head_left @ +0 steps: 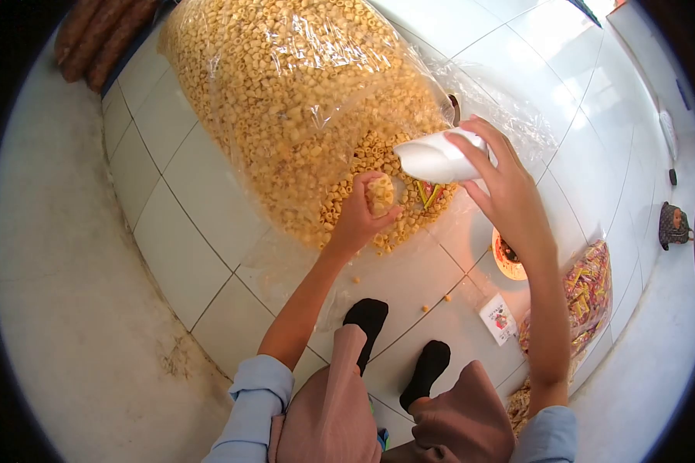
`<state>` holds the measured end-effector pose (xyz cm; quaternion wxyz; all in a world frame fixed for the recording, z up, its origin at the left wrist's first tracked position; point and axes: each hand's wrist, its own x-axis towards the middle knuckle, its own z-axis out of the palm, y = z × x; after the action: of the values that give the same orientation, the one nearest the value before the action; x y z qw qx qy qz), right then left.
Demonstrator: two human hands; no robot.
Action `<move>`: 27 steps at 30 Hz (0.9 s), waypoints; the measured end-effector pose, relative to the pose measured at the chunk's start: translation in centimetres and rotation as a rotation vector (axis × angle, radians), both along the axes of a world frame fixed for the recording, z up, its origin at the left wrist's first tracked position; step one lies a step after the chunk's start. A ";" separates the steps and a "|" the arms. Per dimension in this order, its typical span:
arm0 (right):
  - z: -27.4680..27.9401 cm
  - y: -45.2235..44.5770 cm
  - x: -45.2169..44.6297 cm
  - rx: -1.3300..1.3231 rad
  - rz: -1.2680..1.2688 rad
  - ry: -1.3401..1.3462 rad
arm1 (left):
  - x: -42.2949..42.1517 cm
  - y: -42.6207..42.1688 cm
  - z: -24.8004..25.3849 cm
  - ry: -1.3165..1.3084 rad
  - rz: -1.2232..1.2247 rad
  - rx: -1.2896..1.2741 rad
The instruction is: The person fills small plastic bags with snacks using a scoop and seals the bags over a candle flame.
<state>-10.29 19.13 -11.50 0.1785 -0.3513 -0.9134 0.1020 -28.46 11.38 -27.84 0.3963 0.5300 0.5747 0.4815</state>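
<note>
A very large clear plastic bag (pixel 286 92) full of small yellow ring-shaped snacks lies on the floor in front of me. My left hand (pixel 357 217) is at its open near end, fingers curled around a small clear bag (pixel 380 193) with snack rings in it. My right hand (pixel 506 166) grips a white scoop (pixel 439 157) with a slanted mouth, held tilted toward the left hand. The scoop's inside is hidden from me. Loose snack rings (pixel 374 154) lie below both hands, with red-and-yellow sachets (pixel 428 193) among them.
A bag of sachets (pixel 587 289) sits at the right, beside a white printed card (pixel 499 319) and a lit orange bowl (pixel 510 258) with dark contents. Brown bundles (pixel 100 38) lie at the far left. My feet in black socks (pixel 426 374) stand on white tiles.
</note>
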 end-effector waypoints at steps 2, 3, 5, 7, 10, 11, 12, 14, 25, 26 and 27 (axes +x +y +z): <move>-5.1 0.8 0.8 -0.127 -0.174 0.160 | -0.5 -0.3 -0.4 -0.027 -0.031 -0.064; -9.2 0.9 1.2 -0.197 -0.245 0.237 | -0.7 -0.3 -0.5 -0.052 -0.065 -0.129; -15.3 0.1 1.3 -0.269 -0.309 0.267 | -1.0 -0.3 -0.8 -0.089 -0.093 -0.061; -18.4 -0.7 0.2 -0.368 -0.343 0.354 | -1.2 -0.9 -1.1 -0.131 -0.128 -0.019; -15.9 -1.3 -1.8 -0.283 -0.319 0.404 | -1.3 -0.6 -0.8 -0.255 -0.165 -0.058; -13.8 -1.3 -2.3 -0.109 -0.261 0.365 | -1.2 -0.4 -0.3 -0.292 -0.162 -0.110; -12.3 -1.5 -2.7 -0.106 -0.259 0.366 | -1.2 -0.3 0.3 -0.329 -0.159 -0.161; -9.9 -1.4 -3.1 -0.440 0.058 0.521 | -1.3 0.1 2.2 -0.217 -0.172 -0.176; 1.5 -2.5 -1.6 -0.380 -0.017 0.580 | 0.5 1.3 11.0 -0.316 -0.291 0.173; 3.5 -2.9 -1.1 -0.312 -0.008 0.585 | 0.8 1.1 12.2 -0.329 -0.298 0.151; 5.6 -3.6 -0.7 -0.277 -0.005 0.586 | 1.1 0.8 13.6 -0.341 -0.306 0.130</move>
<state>-10.99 15.58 -5.92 0.3845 -0.3304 -0.7998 0.3216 -27.32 12.20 -14.28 0.5211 0.5463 0.3801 0.5344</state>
